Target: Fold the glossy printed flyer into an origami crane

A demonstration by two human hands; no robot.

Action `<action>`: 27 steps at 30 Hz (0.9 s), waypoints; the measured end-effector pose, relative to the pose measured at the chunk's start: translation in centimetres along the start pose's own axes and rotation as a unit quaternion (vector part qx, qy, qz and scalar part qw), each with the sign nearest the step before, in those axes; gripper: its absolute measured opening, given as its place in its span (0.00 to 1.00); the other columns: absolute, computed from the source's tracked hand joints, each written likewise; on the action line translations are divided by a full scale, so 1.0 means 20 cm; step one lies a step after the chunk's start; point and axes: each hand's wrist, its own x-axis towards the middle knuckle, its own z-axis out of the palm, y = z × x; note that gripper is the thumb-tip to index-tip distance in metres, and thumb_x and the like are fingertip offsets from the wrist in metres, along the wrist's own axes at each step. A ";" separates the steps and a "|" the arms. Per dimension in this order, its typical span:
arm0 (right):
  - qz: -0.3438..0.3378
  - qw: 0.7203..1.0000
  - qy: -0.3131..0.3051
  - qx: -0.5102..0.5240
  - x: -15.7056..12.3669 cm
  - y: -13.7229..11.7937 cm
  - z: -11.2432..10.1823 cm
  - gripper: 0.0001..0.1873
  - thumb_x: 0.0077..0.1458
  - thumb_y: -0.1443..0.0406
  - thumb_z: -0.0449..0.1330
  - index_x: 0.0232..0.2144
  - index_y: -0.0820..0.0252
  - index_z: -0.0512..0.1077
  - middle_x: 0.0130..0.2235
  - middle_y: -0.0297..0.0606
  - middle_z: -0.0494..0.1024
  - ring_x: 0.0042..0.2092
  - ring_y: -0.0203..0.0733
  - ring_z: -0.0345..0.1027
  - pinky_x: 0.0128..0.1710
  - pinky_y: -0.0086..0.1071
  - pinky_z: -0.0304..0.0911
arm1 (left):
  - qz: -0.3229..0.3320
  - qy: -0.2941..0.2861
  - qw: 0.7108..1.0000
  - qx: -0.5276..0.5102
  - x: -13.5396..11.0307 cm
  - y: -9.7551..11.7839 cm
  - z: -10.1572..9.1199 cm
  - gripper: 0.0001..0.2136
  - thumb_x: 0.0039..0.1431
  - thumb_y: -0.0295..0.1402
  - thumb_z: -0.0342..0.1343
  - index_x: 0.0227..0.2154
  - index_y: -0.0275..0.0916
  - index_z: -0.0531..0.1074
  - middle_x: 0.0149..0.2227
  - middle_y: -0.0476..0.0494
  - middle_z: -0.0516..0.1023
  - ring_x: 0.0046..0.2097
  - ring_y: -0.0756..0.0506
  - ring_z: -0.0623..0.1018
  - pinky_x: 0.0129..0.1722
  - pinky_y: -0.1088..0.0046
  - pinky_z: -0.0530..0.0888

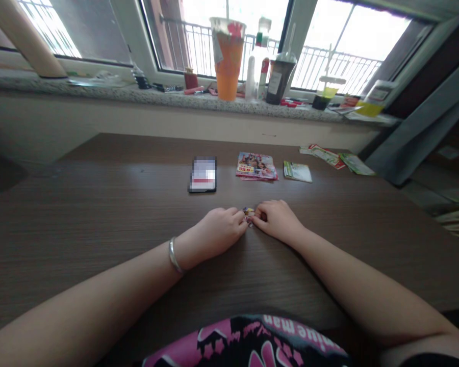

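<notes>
Both my hands rest on the dark wooden table point(99, 214), fingertips meeting in the middle. My left hand point(218, 232), with a silver bangle on the wrist, and my right hand point(277, 219) are both curled and pinch a small colourful folded piece of paper point(248, 214) between them. Most of that paper is hidden by my fingers. Just beyond lie a phone point(203, 174) with its screen lit and a stack of bright printed leaflets point(256, 166).
A green-white leaflet point(297, 172) lies right of the stack, and more leaflets point(329, 155) sit near the table's far right corner. The stone windowsill point(99, 92) behind holds an orange cup point(227, 58), a dark drink cup point(280, 76), bottles and small clutter.
</notes>
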 end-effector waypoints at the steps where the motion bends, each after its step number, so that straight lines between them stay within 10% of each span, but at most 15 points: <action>1: 0.000 1.000 -0.001 -0.001 0.00 0.00 0.00 0.13 0.57 0.58 0.56 0.26 0.57 0.73 0.32 0.36 0.79 0.37 0.42 0.70 0.36 0.33 0.50 | -0.003 0.000 1.000 -0.003 0.00 0.00 0.00 0.07 0.62 0.26 0.50 0.40 0.35 0.71 0.37 0.41 0.73 0.36 0.44 0.72 0.29 0.69 0.67; 27: -0.004 0.995 0.019 0.095 -0.02 0.09 0.06 0.07 0.55 0.62 0.61 0.28 0.58 0.71 0.27 0.32 0.74 0.30 0.36 0.64 0.29 0.28 0.51 | -0.009 -0.020 0.997 -0.072 -0.01 -0.03 -0.03 0.12 0.63 0.28 0.50 0.47 0.38 0.71 0.42 0.41 0.75 0.41 0.43 0.72 0.39 0.67 0.70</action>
